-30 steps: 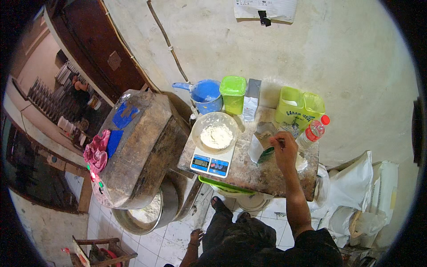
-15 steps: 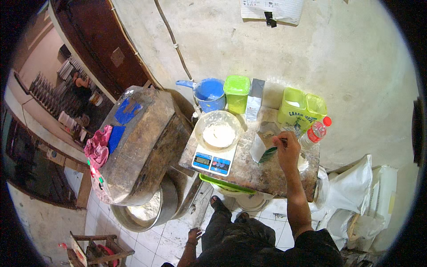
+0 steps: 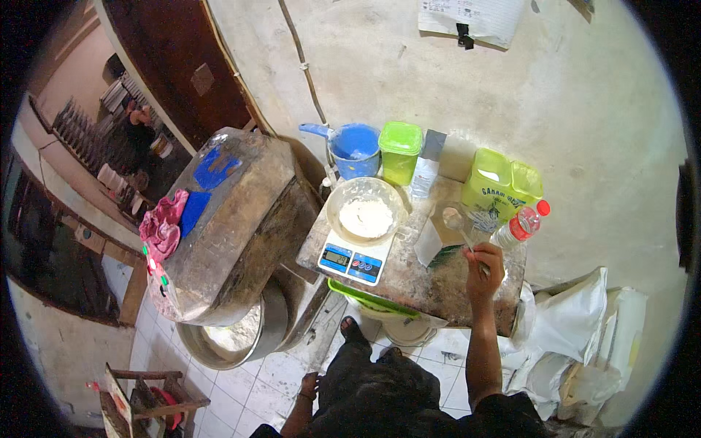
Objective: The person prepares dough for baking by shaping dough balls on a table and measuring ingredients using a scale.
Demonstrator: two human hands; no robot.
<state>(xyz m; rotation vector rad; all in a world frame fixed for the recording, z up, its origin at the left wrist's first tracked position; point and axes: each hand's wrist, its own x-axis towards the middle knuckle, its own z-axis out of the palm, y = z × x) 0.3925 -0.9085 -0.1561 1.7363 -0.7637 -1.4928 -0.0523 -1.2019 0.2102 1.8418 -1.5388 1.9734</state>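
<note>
Spoon (image 3: pixel 455 221) | long axis slanted, bowl (image 3: pixel 452 217) wallward | right fingers (image 3: pixel 482 252) pinch handle (image 3: pixel 466 240) | left fingers (image 3: pixel 311 381) unclear

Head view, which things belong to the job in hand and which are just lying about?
Seemingly in use: spoon in the right hand; open packet; digital scale; translucent bowl; white powder.

Seemingly just lying about: pink cloth; blue dipper; white sack.

The person's right arm (image 3: pixel 485 358) reaches forward, the forearm crossing the bench (image 3: pixel 409 281) at its near edge, close to the right corner. Over the bench's right side, the right hand (image 3: pixel 485 271) has its fingers (image 3: pixel 480 255) pinched together. The left hand (image 3: pixel 309 385) hangs low, well short of the near edge.
</note>
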